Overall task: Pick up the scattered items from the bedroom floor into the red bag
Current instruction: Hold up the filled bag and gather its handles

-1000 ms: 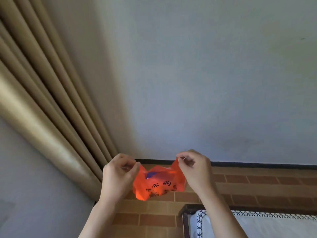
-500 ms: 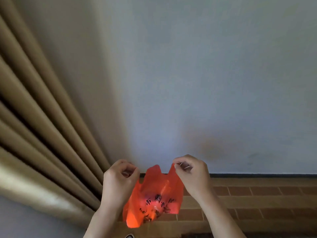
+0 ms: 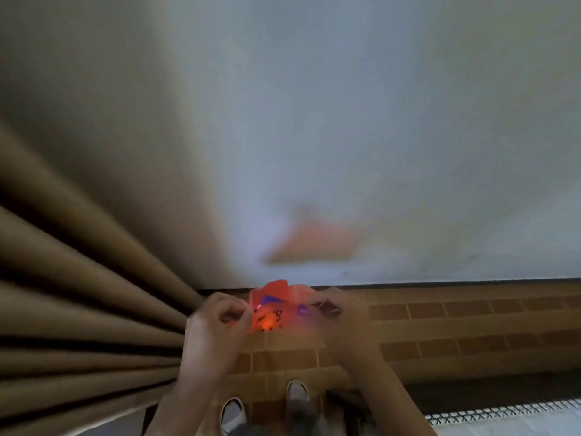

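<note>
A pale grey-white plaster wall rises above a brown brick-patterned floor; tan pleated curtains hang left; a white bed edge shows lower right.

Head camera looks forward and down, close over both raised hands.

This is a room in a home. Long tan cloth curtains hang by a plain white wall, and brown brick-like tiles cover the floor.
</note>
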A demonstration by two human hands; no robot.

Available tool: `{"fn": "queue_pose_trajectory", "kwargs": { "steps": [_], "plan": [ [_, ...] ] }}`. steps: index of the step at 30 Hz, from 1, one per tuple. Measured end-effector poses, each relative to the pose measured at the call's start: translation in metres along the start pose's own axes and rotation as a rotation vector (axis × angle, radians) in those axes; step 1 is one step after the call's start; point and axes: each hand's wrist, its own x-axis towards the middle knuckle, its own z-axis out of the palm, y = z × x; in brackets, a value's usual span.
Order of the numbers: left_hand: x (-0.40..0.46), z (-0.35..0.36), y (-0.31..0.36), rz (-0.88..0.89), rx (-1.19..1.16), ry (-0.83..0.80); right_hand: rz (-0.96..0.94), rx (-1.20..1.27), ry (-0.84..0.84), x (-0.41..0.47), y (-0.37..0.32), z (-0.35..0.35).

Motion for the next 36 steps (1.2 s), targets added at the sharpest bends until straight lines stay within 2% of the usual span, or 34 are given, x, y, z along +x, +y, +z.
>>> {"fn": "queue_pose_trajectory", "kwargs": {
  "steps": [5, 12, 16, 21, 29, 36],
  "plan": [
    [0.026, 0.022, -0.051, -0.099, 0.019, -0.015, 0.003, -0.019, -0.042, 0.043, 0.034, 0.041],
    [0.055, 0.072, -0.122, -0.206, 0.039, 0.054, 0.168, 0.076, -0.119, 0.093, 0.099, 0.095],
    [0.067, 0.101, -0.179, -0.273, 0.09, 0.06, 0.207, 0.018, -0.221, 0.108, 0.15, 0.133],
    [0.078, 0.136, -0.234, -0.441, 0.156, -0.032, 0.26, 0.0, -0.255, 0.123, 0.213, 0.179],
    [0.093, 0.195, -0.329, -0.52, 0.237, -0.1, 0.242, -0.054, -0.318, 0.147, 0.299, 0.248],
    [0.103, 0.245, -0.393, -0.551, 0.29, -0.158, 0.25, -0.083, -0.305, 0.168, 0.365, 0.288]
  ]
}}
